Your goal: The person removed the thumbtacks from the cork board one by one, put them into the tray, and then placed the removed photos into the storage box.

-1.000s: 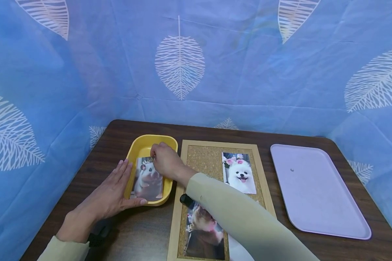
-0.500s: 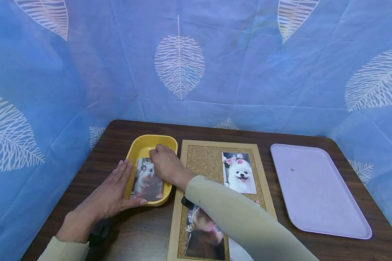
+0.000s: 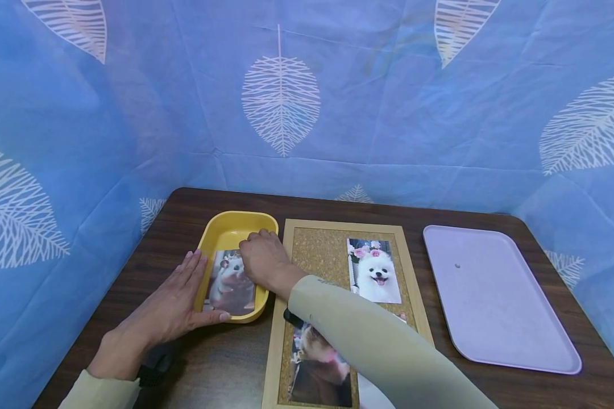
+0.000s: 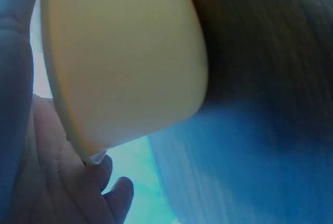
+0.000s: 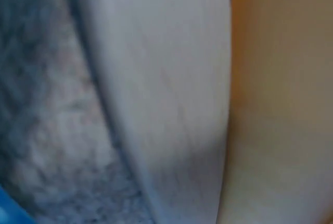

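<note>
In the head view a yellow tray [image 3: 228, 226] with raised walls stands at the left of the table. Inside it lies a photo of a hamster wearing a crown [image 3: 230, 287]. My left hand [image 3: 169, 307] rests against the tray's left wall, fingers straight along the rim and thumb at the front edge. The right hand [image 3: 264, 258] reaches into the tray by its right wall, beside the photo's upper right corner. Its fingers are bent, with their tips hidden behind the hand, so I cannot tell what they hold.
Right of the tray lies a wood-framed cork board [image 3: 314, 250]. It bears a white dog photo [image 3: 377, 272] and another animal photo [image 3: 319, 369], partly under the right sleeve [image 3: 378, 335]. A lilac tray [image 3: 501, 307] with a small grey item [image 3: 457, 266] lies farther right.
My right hand has shifted slightly right and down within the yellow tray. The upper edge of the hamster photo sits a little lower. The left hand has stayed in place.
</note>
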A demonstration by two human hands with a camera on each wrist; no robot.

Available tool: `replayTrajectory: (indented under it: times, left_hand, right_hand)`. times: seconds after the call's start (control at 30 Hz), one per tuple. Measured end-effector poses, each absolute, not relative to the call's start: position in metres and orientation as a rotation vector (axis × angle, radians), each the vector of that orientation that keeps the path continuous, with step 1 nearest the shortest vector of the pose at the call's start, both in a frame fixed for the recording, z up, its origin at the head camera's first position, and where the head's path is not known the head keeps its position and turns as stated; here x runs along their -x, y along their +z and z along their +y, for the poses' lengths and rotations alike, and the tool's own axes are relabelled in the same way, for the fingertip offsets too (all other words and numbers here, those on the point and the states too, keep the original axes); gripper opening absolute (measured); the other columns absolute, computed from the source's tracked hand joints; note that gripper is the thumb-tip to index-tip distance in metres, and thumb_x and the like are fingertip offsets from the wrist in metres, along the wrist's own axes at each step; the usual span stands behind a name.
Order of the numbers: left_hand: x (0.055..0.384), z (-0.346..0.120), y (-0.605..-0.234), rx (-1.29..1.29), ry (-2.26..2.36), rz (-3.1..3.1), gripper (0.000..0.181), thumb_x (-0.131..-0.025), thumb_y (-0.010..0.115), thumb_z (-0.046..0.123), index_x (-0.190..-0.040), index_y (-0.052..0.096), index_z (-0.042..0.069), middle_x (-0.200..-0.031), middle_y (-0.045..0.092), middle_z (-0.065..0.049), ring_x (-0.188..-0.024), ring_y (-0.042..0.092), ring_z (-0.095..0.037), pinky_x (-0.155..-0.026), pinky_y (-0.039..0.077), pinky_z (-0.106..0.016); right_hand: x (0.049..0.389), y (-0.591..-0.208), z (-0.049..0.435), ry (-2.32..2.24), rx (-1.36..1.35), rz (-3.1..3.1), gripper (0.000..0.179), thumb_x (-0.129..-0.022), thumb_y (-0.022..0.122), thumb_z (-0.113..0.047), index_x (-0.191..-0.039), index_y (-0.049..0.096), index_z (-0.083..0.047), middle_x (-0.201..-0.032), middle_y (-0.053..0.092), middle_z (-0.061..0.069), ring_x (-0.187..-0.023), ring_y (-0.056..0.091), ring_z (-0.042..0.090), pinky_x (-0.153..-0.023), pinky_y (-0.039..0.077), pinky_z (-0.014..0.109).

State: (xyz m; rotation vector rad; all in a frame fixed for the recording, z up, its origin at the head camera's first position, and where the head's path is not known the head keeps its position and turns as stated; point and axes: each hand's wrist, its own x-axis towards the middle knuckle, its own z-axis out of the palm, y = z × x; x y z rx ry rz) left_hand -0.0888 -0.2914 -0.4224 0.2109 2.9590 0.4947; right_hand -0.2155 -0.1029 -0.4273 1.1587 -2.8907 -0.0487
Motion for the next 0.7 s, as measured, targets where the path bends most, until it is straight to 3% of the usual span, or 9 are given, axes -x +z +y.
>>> replayTrajectory:
  times: [0.27,0.57,0.7]
  left_hand:
    - [0.091,-0.286,-0.417,-0.167,0.494,2.927,0.134,-0.08,0.069,0.084,-0.167,0.016,-0.003,-0.174,0.012,-0.029,-0.159,0.014,-0.052,-0.121,0.026,-0.07]
    - [0.092,-0.283,-0.415,-0.12,0.538,2.886,0.137,-0.079,0.072,0.081,-0.168,0.009,-0.002,-0.174,0.004,-0.031,-0.159,0.008,-0.053,-0.12,0.02,-0.075]
    - [0.093,-0.273,-0.402,-0.153,0.546,2.924,0.13,-0.084,0.071,0.077,-0.168,0.009,-0.001,-0.174,0.005,-0.03,-0.16,0.007,-0.052,-0.121,0.018,-0.075]
  right_hand:
    - [0.218,-0.418,-0.087,0.123,-1.109,-2.771,0.024,-0.108,0.056,-0.023,-0.123,0.073,-0.016,-0.114,0.071,0.0,-0.105,0.062,0.02,-0.092,0.051,0.036]
    - [0.23,-0.387,-0.011,0.457,-0.982,-2.634,0.015,-0.106,0.063,-0.019,-0.109,0.075,-0.011,-0.11,0.073,0.005,-0.103,0.065,0.025,-0.089,0.051,0.041]
    - [0.239,-0.38,0.036,0.553,-0.862,-2.622,0.014,-0.105,0.064,-0.018,-0.107,0.075,-0.009,-0.105,0.073,0.008,-0.1,0.066,0.028,-0.093,0.052,0.048]
